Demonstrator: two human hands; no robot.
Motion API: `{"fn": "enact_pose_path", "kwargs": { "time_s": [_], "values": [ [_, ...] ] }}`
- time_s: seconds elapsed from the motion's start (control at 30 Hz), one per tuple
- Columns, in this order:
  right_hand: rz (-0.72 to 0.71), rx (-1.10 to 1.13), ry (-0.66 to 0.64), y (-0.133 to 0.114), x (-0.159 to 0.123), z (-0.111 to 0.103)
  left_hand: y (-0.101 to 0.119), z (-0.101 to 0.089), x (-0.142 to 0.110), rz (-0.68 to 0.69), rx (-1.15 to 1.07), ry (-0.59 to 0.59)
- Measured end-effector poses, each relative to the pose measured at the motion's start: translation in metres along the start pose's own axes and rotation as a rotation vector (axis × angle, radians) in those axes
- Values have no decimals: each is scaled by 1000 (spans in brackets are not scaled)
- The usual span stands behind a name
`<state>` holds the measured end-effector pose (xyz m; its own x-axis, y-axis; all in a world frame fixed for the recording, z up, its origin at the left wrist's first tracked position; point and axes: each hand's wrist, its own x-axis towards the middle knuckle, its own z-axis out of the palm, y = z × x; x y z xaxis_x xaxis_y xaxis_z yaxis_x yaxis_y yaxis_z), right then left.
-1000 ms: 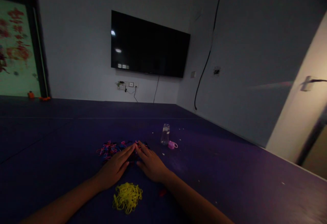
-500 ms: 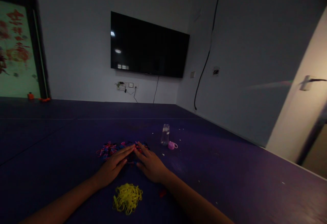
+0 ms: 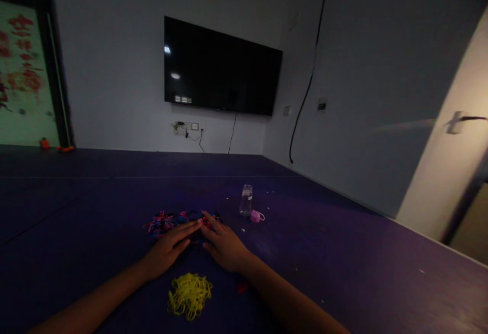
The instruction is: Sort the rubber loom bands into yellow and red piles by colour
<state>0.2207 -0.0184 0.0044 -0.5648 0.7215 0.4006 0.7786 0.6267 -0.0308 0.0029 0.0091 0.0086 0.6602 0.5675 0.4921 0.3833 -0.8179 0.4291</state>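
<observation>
A loose pile of small hair ties (image 3: 162, 223), mostly pink, blue and dark, lies on the purple surface. My left hand (image 3: 170, 250) rests at its near edge with fingers stretched forward and thumb apart. From the other side, my right hand (image 3: 224, 246) reaches in, fingers extended and spread. The fingertips of both hands meet or nearly meet over the pile, covering part of it. Neither hand visibly grips anything. Between my forearms, nearer to me, sits a separate heap of yellow hair ties (image 3: 189, 296).
A clear bottle (image 3: 246, 201) stands beyond my right hand, with a pink cap with a loop (image 3: 256, 216) beside it. A small red piece (image 3: 242, 288) lies by my right forearm. White scraps dot the purple surface (image 3: 324, 237). A television (image 3: 223, 67) hangs on the wall.
My hands keep almost the same pose, with only a very slight shift of the fingers at the pile. The yellow heap, bottle and cap stay put.
</observation>
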Motion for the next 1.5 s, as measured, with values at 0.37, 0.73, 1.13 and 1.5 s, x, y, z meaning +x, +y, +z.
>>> {"fn": "enact_pose_path", "kwargs": {
  "time_s": [0.37, 0.73, 1.13, 1.5],
  "values": [
    [13, 39, 14, -2, -1, -2, -2, 4, -2, 52, 107, 20],
    [70, 3, 39, -1, -1, -2, -10, 11, 2, 61, 278, -19],
    [85, 7, 41, -1, -1, -1, -9, 13, 3, -10, 303, -121],
    [74, 7, 43, 0, -1, -1, -11, 15, 1, -4, 316, -68]
  ]
}}
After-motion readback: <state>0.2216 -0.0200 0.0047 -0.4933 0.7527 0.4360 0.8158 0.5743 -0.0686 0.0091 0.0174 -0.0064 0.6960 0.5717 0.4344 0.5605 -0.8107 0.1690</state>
